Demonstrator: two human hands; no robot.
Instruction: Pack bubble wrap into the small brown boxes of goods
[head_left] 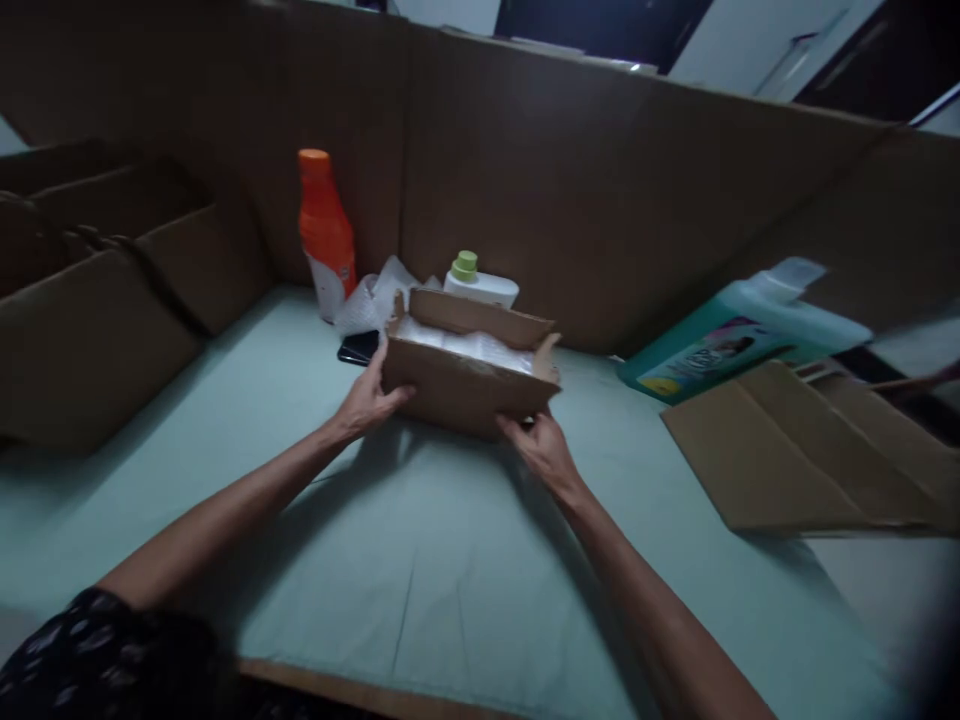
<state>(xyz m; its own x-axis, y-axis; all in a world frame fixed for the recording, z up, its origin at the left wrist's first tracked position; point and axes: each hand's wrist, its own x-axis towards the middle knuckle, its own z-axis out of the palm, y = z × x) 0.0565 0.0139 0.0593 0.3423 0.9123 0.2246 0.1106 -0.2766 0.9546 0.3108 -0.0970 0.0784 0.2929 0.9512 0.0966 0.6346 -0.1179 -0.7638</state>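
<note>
Where hands (371, 397) (546, 447) grip, brown cardboard box (454, 390), open-topped

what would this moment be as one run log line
left grip: holding box | right grip: holding box | box: top open, white wrap inside | behind box: white bottle | right: teal jug

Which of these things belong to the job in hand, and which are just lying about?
Likely the job:
small box, held in left hand and right hand
white packing inside it

Seemingly just lying about:
orange bottle
white bottle
loose wrap
phone
teal jug
left box
right box
</note>
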